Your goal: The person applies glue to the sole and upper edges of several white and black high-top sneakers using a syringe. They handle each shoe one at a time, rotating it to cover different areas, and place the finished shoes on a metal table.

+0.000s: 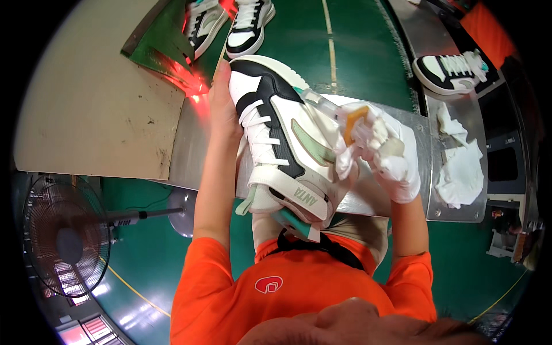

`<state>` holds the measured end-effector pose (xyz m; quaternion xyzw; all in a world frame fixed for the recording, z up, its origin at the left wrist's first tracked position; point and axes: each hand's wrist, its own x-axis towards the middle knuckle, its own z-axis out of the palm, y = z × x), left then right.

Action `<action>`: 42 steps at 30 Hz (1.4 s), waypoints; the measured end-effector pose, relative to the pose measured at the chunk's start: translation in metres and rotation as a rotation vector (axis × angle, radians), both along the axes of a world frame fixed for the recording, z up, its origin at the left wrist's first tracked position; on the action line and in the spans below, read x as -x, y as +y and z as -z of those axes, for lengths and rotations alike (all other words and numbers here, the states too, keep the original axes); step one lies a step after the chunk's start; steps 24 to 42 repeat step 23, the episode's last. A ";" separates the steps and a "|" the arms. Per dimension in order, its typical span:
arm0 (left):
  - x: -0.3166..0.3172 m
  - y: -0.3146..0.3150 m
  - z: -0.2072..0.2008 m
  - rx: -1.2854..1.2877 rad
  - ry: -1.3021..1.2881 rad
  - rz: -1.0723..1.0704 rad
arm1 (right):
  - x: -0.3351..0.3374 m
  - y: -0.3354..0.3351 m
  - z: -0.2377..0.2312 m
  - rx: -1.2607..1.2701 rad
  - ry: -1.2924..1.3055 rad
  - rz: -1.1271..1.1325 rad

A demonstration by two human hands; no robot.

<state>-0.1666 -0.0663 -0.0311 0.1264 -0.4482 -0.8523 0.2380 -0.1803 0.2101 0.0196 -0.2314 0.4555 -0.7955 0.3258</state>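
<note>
A white, black and pale green sneaker (267,135) is tilted in front of me, its toe pointing away and its white laces done up. My bare left hand (223,109) grips it along the left side near the toe; most of its fingers are hidden behind the shoe. In a white glove, my right hand (399,155) is closed round a clear syringe (323,104) with a teal tip and an orange flange. That tip is at the sole edge on the right side of the toe. Crumpled white material also shows at the gloved fingers.
Beyond the metal ledge (422,172) runs a green conveyor belt (362,52) carrying sneakers (244,34). Red light glows beside a metal hood (155,40). Another sneaker (451,73) and white cloths (460,175) lie at right. A fan (69,241) stands at left.
</note>
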 end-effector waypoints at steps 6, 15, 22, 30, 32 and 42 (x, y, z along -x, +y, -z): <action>0.001 0.002 0.009 -0.078 -0.092 -0.003 | 0.000 0.002 0.033 -0.028 -0.042 0.091; -0.003 0.004 0.007 -0.073 -0.074 -0.072 | -0.003 0.015 0.048 -0.096 -0.062 0.114; 0.003 -0.003 0.017 -0.136 -0.071 -0.082 | -0.004 0.019 0.070 0.063 0.074 0.169; 0.003 -0.005 0.019 -0.118 -0.071 -0.079 | -0.003 0.018 0.069 0.063 0.082 0.162; 0.003 -0.005 0.019 -0.118 -0.071 -0.079 | -0.003 0.018 0.069 0.063 0.082 0.162; 0.003 -0.005 0.019 -0.118 -0.071 -0.079 | -0.003 0.018 0.069 0.063 0.082 0.162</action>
